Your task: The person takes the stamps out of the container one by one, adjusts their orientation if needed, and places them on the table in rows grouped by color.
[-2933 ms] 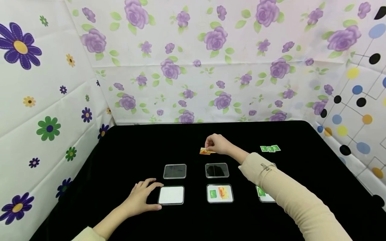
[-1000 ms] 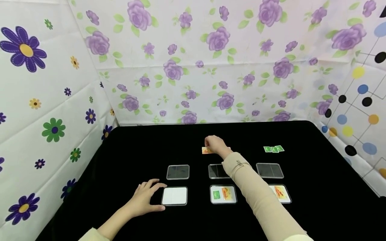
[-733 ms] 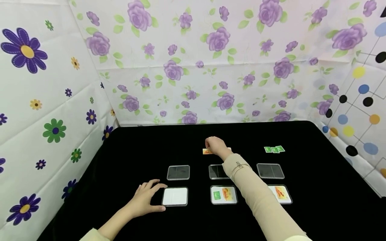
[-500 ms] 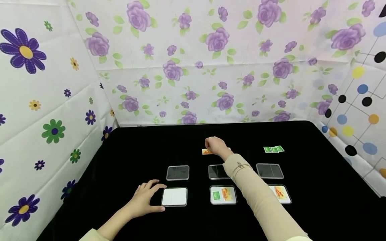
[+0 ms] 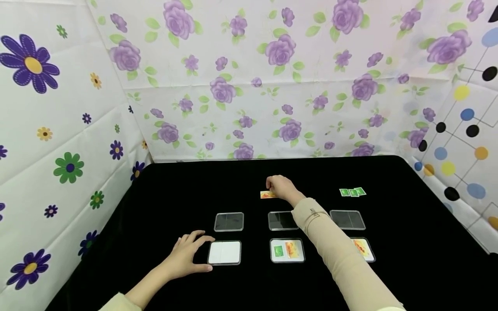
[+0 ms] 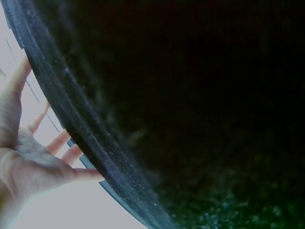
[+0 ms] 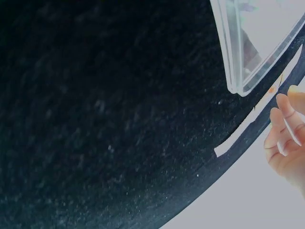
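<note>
In the head view, my right hand (image 5: 283,188) is bent down over a row of orange stamp-like pieces (image 5: 266,195), hiding most of them. The right wrist view shows curled fingers (image 7: 279,114) just above that pale strip (image 7: 250,119); I cannot tell whether they pinch a piece. My left hand (image 5: 183,257) is spread at the left side of a clear case with a white insert (image 5: 224,252), thumb and index finger at its two left corners. A middle case (image 5: 287,259) holds one green and one orange piece. A right case (image 5: 363,249) is partly behind my sleeve.
Behind the front cases stand three clear lids: left (image 5: 229,222), middle (image 5: 278,220) and right (image 5: 347,220). Green stamp-like pieces (image 5: 352,192) overlap at the back right. Black cloth (image 5: 202,185) covers the table. Floral sheets (image 5: 249,86) hang around it.
Over the last second my right hand stays at the orange pieces, shifting slightly right with its fingers lifting a little. Earlier the sleeve reached farther right. The left hand keeps its place at the case.
</note>
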The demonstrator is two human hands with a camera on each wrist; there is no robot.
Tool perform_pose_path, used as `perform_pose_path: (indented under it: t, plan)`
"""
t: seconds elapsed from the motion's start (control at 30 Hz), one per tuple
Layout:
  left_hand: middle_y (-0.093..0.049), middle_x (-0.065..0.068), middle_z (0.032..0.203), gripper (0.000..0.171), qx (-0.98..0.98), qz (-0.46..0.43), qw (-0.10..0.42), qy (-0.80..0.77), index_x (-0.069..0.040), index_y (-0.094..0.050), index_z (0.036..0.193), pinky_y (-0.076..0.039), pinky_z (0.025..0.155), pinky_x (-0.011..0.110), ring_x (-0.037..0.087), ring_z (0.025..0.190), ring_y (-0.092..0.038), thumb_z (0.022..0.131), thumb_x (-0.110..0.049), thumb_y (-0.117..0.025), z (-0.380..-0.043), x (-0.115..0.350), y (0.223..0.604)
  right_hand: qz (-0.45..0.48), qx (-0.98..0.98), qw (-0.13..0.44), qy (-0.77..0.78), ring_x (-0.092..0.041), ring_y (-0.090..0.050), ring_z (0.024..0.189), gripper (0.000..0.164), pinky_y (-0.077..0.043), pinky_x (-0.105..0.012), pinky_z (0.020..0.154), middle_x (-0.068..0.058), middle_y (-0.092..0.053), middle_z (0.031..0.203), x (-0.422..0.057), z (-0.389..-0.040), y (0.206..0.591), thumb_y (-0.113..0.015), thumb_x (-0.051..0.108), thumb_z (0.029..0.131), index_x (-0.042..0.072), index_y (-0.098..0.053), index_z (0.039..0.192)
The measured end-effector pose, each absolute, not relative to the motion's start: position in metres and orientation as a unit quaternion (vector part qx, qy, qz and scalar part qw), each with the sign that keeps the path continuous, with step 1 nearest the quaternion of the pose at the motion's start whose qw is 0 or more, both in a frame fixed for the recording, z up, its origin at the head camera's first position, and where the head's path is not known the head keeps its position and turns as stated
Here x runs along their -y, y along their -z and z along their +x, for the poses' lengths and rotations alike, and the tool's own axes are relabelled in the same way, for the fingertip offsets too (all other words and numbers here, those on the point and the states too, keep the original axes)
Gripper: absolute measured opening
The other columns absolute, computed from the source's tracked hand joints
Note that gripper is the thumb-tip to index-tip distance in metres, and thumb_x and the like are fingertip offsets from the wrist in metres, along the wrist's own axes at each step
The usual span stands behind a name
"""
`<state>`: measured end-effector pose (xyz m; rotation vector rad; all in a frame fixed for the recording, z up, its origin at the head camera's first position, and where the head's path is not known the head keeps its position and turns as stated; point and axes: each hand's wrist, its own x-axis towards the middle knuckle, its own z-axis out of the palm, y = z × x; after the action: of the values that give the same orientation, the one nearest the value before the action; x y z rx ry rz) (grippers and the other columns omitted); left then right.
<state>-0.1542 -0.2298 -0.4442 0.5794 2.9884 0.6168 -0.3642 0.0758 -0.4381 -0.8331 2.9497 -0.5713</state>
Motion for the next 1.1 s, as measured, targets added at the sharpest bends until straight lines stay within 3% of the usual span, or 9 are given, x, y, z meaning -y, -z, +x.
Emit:
perform_pose_path:
  t: [0.7,1.1]
  plan:
    - [-0.045,0.021,0.135,0.070,-0.963,0.191,0.028,-0.187,-0.017,-0.053,0.127,-0.028,0.092,0.076,0.045,0.117,-0.045,0.068,-0.041,-0.081,-0.155,0.229,0.441,-0.279,-0.946,0.021,0.165,-0.020,-0.057,0.078,0.013,-0.049,-0.035,0.074,-0.012,-0.064,0.095,-0.091,-0.346,0.424,-0.054,0.000,0.092,0.004,-0.064,0.099]
    - [-0.045,0.021,0.134,0.070,-0.964,0.198,0.033,-0.174,-0.017,-0.052,0.127,-0.030,0.091,0.076,0.044,0.115,-0.046,0.068,-0.043,-0.080,-0.156,0.229,0.437,-0.296,-0.944,0.007,0.148,-0.025,-0.063,0.090,0.020,-0.052,-0.036,0.079,-0.012,-0.066,0.099,-0.104,-0.338,0.420,-0.049,-0.003,0.092,0.005,-0.065,0.100]
